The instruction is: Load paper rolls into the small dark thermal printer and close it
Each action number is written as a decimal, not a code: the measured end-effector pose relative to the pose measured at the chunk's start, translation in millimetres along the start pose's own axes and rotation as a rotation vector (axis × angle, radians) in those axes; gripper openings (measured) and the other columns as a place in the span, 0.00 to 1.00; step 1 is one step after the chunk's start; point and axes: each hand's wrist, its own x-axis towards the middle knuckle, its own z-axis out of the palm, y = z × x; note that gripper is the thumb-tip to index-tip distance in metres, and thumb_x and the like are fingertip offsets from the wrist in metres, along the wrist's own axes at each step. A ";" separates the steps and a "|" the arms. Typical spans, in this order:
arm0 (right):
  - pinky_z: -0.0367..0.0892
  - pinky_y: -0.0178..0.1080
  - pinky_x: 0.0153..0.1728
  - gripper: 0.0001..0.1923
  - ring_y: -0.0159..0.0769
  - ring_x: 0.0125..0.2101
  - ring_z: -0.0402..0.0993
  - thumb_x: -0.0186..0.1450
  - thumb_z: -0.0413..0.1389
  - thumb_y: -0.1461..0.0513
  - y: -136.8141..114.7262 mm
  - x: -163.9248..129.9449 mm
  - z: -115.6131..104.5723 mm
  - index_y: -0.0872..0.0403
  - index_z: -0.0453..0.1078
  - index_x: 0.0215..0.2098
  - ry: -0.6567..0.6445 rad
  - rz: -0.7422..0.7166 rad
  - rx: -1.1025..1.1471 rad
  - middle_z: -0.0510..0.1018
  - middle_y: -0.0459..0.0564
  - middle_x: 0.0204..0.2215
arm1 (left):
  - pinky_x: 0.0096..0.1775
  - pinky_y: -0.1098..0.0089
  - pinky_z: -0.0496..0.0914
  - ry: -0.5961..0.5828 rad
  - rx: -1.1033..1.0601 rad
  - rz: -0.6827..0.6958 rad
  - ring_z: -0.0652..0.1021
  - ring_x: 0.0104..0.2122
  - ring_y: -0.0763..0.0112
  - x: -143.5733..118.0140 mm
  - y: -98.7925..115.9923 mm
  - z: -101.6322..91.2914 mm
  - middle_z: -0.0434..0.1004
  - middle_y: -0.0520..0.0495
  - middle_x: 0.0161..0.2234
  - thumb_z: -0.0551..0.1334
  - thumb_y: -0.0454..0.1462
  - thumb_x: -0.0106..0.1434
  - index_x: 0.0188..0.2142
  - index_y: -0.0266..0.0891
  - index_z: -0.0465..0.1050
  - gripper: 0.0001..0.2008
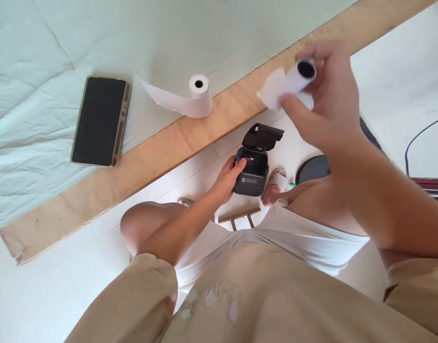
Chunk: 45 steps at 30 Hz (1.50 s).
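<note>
Left hand: clasping, thumb on top, forearm behind the grip
Right hand: pinching, higher than left grip

Pale tiled floor below a wood-edged table with wrinkled pale green cloth.

The device is black, with white print. The right paper roll is white and dark inside; the left roll is white also, with a black centre. The phone screen is black, the cloth pale green, the board light brown, the near shirt beige.
</note>
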 end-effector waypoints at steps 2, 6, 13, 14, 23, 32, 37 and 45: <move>0.79 0.46 0.53 0.16 0.41 0.48 0.77 0.67 0.56 0.64 -6.1 28.7 3.4 0.45 0.64 0.52 0.024 -0.063 -0.115 0.75 0.53 0.53 | 0.38 0.67 0.75 -0.012 0.000 0.001 0.83 0.37 0.65 -1.8 0.7 0.4 0.85 0.49 0.40 0.81 0.55 0.60 0.48 0.43 0.78 0.27; 0.75 0.48 0.63 0.21 0.41 0.50 0.77 0.72 0.52 0.68 4.0 67.4 23.7 0.49 0.63 0.61 -0.113 0.038 -0.290 0.78 0.53 0.55 | 0.41 0.67 0.76 -0.010 -0.008 -0.001 0.84 0.41 0.63 -5.0 1.0 0.8 0.86 0.49 0.43 0.81 0.54 0.59 0.50 0.43 0.78 0.28; 0.66 0.57 0.76 0.35 0.51 0.70 0.72 0.66 0.53 0.68 -9.1 50.3 45.8 0.58 0.64 0.72 0.029 -0.171 -0.291 0.75 0.61 0.68 | 0.40 0.66 0.74 -0.045 -0.004 -0.003 0.83 0.40 0.63 -6.9 0.5 -0.6 0.84 0.49 0.42 0.81 0.58 0.56 0.51 0.43 0.77 0.33; 0.70 0.55 0.74 0.35 0.49 0.69 0.74 0.65 0.52 0.68 -17.7 47.3 50.0 0.54 0.66 0.71 -0.020 -0.214 -0.260 0.76 0.57 0.67 | 0.40 0.66 0.74 -0.048 -0.004 -0.006 0.82 0.40 0.63 -6.7 0.6 -0.6 0.84 0.49 0.42 0.81 0.59 0.56 0.51 0.43 0.77 0.34; 0.83 0.48 0.59 0.29 0.44 0.55 0.81 0.72 0.54 0.65 -54.2 54.9 99.3 0.40 0.66 0.70 -0.399 0.037 -0.234 0.77 0.48 0.66 | 0.44 0.64 0.75 -0.069 -0.037 -0.017 0.84 0.42 0.61 -7.0 0.7 0.0 0.86 0.47 0.45 0.81 0.57 0.59 0.51 0.43 0.78 0.30; 0.81 0.45 0.37 0.30 0.39 0.40 0.79 0.61 0.67 0.47 -15.7 -34.9 15.6 0.44 0.66 0.57 -0.337 0.560 0.672 0.80 0.49 0.49 | 0.42 0.66 0.75 -0.025 -0.055 -0.013 0.84 0.41 0.64 -5.4 5.2 -4.0 0.86 0.48 0.44 0.77 0.51 0.67 0.51 0.43 0.79 0.21; 0.80 0.39 0.36 0.26 0.33 0.36 0.78 0.61 0.73 0.54 30.5 -71.1 10.0 0.44 0.68 0.52 -0.347 0.768 0.739 0.80 0.44 0.42 | 0.41 0.66 0.76 0.017 -0.062 -0.002 0.85 0.40 0.62 0.3 0.8 -6.5 0.86 0.49 0.40 0.79 0.52 0.64 0.50 0.43 0.80 0.23; 0.84 0.43 0.38 0.31 0.38 0.42 0.83 0.59 0.70 0.54 59.8 -69.7 26.2 0.44 0.66 0.57 -0.248 0.802 0.894 0.81 0.45 0.46 | 0.40 0.66 0.76 0.028 -0.022 -0.002 0.86 0.41 0.60 9.4 -5.1 -9.9 0.88 0.47 0.42 0.79 0.55 0.62 0.50 0.42 0.81 0.26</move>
